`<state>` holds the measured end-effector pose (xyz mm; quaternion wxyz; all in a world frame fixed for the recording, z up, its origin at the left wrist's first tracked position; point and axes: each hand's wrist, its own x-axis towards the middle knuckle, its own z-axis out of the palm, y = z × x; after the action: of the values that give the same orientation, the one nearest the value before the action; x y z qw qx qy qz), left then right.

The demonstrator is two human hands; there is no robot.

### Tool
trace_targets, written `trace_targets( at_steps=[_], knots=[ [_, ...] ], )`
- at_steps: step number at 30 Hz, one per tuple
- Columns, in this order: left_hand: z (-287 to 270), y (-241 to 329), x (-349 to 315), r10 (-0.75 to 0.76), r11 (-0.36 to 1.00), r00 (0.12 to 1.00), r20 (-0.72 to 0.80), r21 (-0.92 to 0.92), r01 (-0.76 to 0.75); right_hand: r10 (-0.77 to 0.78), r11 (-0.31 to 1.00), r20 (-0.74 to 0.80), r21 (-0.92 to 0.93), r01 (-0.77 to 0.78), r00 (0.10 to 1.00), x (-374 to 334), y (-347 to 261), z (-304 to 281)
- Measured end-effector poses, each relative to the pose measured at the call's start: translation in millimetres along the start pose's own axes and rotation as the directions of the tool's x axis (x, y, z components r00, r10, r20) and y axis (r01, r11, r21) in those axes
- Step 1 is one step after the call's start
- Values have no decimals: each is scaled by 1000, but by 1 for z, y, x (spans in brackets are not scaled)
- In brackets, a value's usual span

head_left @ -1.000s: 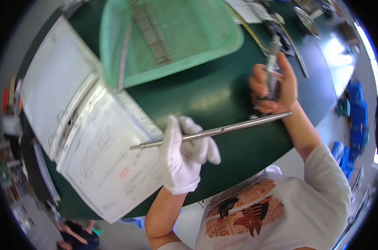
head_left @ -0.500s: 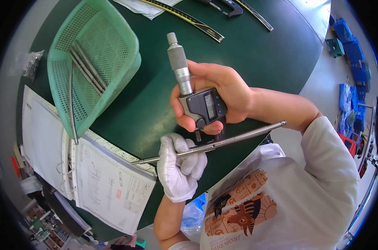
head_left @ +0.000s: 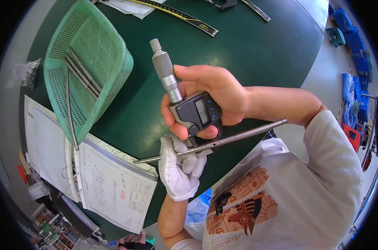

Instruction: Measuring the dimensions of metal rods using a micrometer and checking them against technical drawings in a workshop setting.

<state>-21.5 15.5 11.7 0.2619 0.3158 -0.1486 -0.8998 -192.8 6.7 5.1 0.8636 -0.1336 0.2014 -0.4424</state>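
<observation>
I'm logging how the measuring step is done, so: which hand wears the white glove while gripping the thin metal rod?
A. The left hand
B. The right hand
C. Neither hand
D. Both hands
A. The left hand wears a white glove and grips the metal rod, while the bare right hand holds the digital micrometer onto the rod.

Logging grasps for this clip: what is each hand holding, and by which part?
The gloved left hand grips a slim metal rod near its middle. The bare right hand holds a digital micrometer by its dark body, thimble pointing up.
</observation>
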Motion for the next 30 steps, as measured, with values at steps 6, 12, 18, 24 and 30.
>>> trace_targets(
  at_steps=[6,12,18,24,30],
  knots=[
    [-2,-1,2,-10,999,1000,19,-33,11,4,1000,-28,-16,-5,1000,0,-1,1],
    [-5,-2,2,-16,998,1000,17,-63,17,32,1000,-45,3,-31,998,0,0,0],
    [2,-3,4,11,997,1000,-9,-76,-12,-1,1000,-44,30,3,999,-2,1,0],
    [14,-6,3,50,999,986,-161,21,-47,26,998,-70,-51,-30,997,-1,-1,3],
    [0,-6,6,50,997,994,99,-71,-44,15,999,-15,45,-14,1000,-2,1,-1]
  ],
)
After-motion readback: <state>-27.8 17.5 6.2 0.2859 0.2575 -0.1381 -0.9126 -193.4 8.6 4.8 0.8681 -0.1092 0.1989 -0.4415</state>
